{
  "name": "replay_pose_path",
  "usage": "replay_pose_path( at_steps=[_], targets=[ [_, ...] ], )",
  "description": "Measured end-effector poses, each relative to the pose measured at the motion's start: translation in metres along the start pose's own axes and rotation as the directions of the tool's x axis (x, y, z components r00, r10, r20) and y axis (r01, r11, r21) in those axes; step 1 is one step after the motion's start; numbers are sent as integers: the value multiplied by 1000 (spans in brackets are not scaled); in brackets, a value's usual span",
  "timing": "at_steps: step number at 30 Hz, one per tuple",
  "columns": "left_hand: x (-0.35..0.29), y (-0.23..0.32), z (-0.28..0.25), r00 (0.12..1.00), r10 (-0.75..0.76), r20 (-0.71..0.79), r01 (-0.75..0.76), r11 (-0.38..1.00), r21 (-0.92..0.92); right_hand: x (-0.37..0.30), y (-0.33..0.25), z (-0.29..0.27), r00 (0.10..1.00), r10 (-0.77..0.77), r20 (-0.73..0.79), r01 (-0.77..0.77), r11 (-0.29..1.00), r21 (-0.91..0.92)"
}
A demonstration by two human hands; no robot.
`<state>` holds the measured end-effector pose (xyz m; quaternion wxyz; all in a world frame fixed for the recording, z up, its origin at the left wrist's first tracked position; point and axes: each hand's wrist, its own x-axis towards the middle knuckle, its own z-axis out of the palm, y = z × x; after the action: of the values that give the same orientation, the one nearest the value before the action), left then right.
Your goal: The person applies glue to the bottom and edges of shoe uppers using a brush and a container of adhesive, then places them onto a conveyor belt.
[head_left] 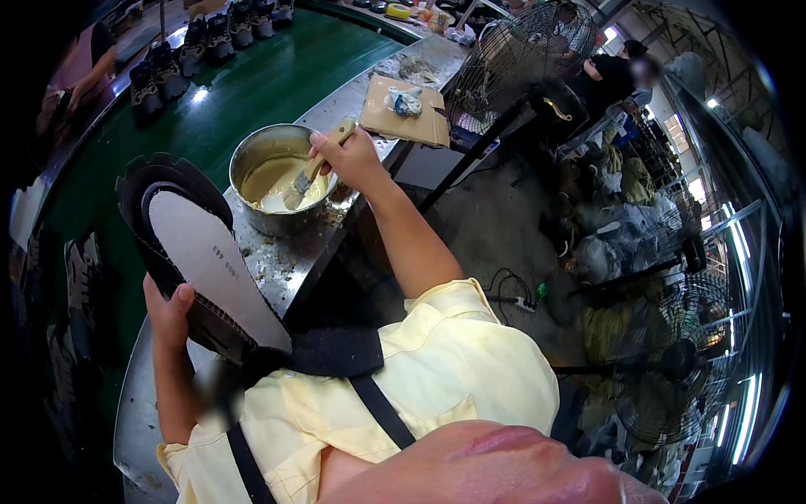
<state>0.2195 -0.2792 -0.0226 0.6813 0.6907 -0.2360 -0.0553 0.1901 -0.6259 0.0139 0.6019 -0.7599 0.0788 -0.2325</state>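
My left hand (171, 312) is closed around the side of a black shoe upper (138, 197), sole side up. A pale, sole-shaped insole board (197, 248) covers its underside, and the dark edges of the upper flare out around the toe. In my right hand (354, 161) is a flat brush (321, 160), gripped by its wooden handle. Its bristles point down into a metal pot (290, 223) and touch the cream-coloured, glue-like liquid (273, 200) inside. The pot stands on the metal ledge just right of the shoe upper.
Beyond the glue-spattered metal ledge (277, 262) runs a green conveyor belt (302, 67) with several dark shoes (195, 46). Cardboard (403, 113) bearing a crumpled cloth (405, 102) lies past the pot. A caged fan (520, 59) stands at right, and other people (609, 84) are farther off.
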Motion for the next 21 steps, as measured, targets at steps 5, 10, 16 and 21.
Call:
replay_pose_path(
  at_steps=[5,10,16,21],
  targets=[
    [-10,-8,-13,996,-67,-65,66,998,-17,10,25,9,983,-108,-147,134,975,179],
    [6,27,3,991,-125,40,116,978,173,2,-1,-12,944,-48,-325,141,953,268],
    [5,11,-4,985,-17,171,53,976,-209,-10,-89,29,926,-184,-331,317,853,414],
    [8,11,-3,978,2,207,44,976,-213,-21,-121,65,952,-243,-186,298,869,395]
  ],
)
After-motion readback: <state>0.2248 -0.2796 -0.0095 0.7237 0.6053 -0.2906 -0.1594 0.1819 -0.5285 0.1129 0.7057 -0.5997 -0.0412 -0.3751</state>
